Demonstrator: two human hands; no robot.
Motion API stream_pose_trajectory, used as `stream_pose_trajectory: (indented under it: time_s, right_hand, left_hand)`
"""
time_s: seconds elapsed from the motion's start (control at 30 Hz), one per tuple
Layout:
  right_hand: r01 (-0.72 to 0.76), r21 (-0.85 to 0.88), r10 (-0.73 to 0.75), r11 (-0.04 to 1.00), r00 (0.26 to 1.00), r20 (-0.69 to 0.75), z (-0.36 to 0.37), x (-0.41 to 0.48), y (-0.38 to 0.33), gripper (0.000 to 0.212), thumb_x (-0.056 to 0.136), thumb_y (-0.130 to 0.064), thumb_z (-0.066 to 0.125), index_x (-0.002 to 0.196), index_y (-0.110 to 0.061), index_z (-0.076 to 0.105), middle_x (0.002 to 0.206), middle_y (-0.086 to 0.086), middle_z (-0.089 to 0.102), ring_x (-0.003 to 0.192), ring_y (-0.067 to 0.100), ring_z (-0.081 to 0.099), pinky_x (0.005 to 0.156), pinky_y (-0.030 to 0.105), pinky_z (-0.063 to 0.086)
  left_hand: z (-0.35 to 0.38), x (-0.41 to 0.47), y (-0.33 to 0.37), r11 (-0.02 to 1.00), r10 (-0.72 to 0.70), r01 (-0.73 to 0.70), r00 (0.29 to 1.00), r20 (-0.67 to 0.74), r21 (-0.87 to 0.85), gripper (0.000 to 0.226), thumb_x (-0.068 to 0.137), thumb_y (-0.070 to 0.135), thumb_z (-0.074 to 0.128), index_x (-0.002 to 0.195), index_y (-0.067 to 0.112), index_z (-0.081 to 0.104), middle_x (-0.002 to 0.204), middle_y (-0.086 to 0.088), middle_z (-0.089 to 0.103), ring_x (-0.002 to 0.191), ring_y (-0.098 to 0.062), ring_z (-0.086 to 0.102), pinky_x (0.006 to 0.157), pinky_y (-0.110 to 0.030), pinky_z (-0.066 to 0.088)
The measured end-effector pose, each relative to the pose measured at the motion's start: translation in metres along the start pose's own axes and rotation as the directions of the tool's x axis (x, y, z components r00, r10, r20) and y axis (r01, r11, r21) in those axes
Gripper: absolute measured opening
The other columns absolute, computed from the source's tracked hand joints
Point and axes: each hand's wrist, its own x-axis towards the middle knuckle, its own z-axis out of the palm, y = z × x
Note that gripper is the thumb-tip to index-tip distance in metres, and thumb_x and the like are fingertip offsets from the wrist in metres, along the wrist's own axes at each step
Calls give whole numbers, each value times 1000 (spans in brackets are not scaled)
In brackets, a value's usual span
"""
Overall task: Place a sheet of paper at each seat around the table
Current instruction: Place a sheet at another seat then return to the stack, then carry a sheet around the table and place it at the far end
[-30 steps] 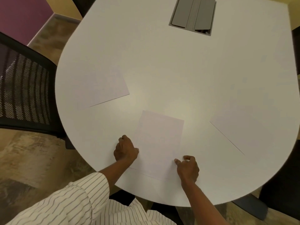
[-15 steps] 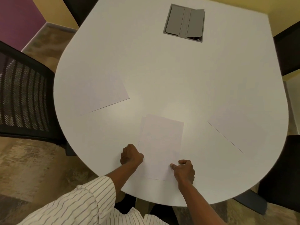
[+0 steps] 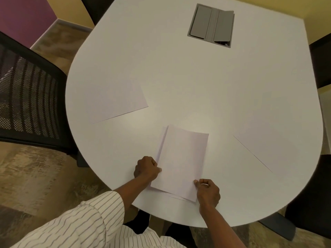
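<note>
A small stack of white paper (image 3: 180, 161) lies at the near edge of the white table (image 3: 179, 77). Its top sheet is lifted off the one below, with the left edge raised. My left hand (image 3: 146, 168) pinches that sheet's left edge. My right hand (image 3: 207, 192) pinches its near right corner. One single sheet (image 3: 116, 102) lies flat at the left seat. Another sheet (image 3: 268, 144) lies flat at the right seat.
A black mesh chair (image 3: 26, 97) stands at the table's left side. A dark chair (image 3: 311, 203) sits at the near right, another dark chair (image 3: 320, 61) at the far right. A grey cable hatch (image 3: 211, 25) is set into the far tabletop.
Both hands have closed in on the paper stack, and the top sheet has risen off the stack, its left edge curling up. The camera has shifted slightly.
</note>
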Motion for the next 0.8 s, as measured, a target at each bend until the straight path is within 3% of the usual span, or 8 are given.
stream_pose_trajectory:
  time_s: [0.2, 0.33, 0.53, 0.67, 0.8]
  right_hand:
    - [76, 216, -90, 973, 994, 56, -12, -5, -7, 12, 90, -16, 87, 92, -18, 76, 90, 6, 79, 89, 27, 73, 80, 32, 55]
    - [60, 312, -100, 948, 989, 113, -20, -12, -22, 13, 91, -14, 86, 99, -17, 77, 97, 11, 80, 90, 28, 71, 84, 38, 58]
    - [55, 362, -142, 931, 965, 219, -22, -35, -33, 15, 88, -13, 88, 99, -13, 77, 96, 12, 79, 87, 27, 72, 70, 35, 57]
    - [52, 375, -172, 926, 940, 295, -21, -46, -38, 16, 88, -19, 88, 99, -10, 79, 99, 9, 82, 96, 33, 76, 78, 42, 61]
    - [139, 351, -263, 926, 905, 335, -17, -50, -58, 18, 89, -28, 88, 99, -14, 81, 100, 4, 83, 99, 30, 77, 85, 42, 61]
  left_hand:
    - [-19, 0, -9, 980, 104, -98, 994, 26, -173, 22, 82, 20, 92, 89, 9, 73, 93, -4, 75, 89, -25, 71, 81, -36, 58]
    - [-37, -3, -18, 950, 133, -113, 990, 50, -290, 21, 84, 15, 91, 93, 11, 73, 86, -4, 73, 81, -22, 68, 78, -33, 58]
    - [-68, -12, -35, 907, 195, -173, 981, 19, -384, 18, 87, 15, 88, 94, 21, 72, 92, -5, 75, 85, -20, 70, 76, -28, 58]
    - [-81, -22, -48, 886, 190, -169, 982, 5, -432, 18, 88, 17, 88, 95, 23, 73, 89, -3, 74, 82, -18, 68, 71, -27, 55]
    - [-86, -41, -60, 862, 175, -165, 984, -24, -480, 19, 87, 17, 89, 96, 21, 73, 89, -3, 73, 82, -19, 68, 73, -30, 57]
